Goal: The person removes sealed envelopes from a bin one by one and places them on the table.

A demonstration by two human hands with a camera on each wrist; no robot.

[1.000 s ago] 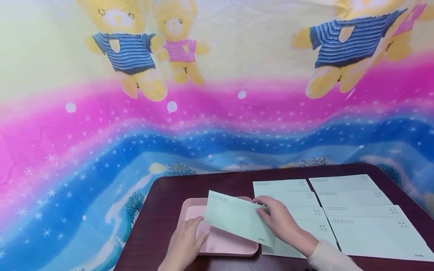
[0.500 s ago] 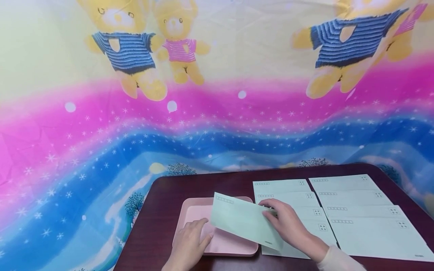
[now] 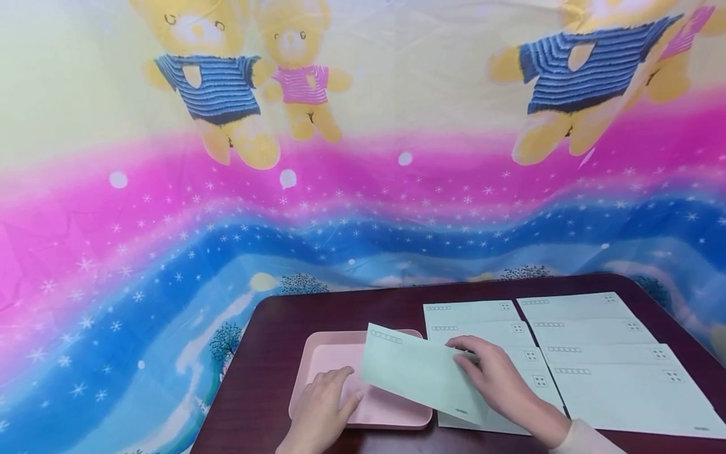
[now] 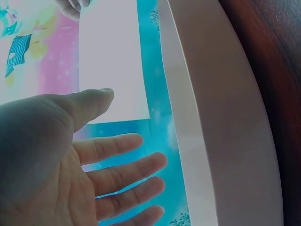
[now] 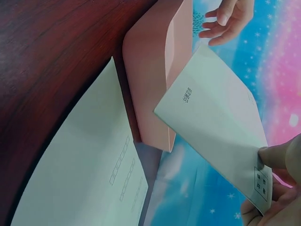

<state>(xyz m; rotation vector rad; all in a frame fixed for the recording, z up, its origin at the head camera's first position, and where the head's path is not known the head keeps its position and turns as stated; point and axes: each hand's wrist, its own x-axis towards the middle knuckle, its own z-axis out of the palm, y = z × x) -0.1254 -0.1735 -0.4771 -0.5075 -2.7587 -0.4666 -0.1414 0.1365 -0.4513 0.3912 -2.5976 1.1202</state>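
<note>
A pale green envelope hangs tilted over the right side of the pink tray and the nearest laid-out envelopes. My right hand pinches its far right corner; in the right wrist view the thumb lies on the face of the envelope by the printed stamp box. My left hand is over the tray's left part with its fingers spread and holding nothing. The left wrist view shows that palm apart from the envelope's lower end.
Two overlapping columns of envelopes lie right of the tray, a left column and a right column. They rest on a dark red-brown table with rounded corners. Behind it hangs a cloth printed with bears.
My right hand has moved right with the envelope, drawing it away from the tray's middle. My left hand has drifted slightly right over the tray.
</note>
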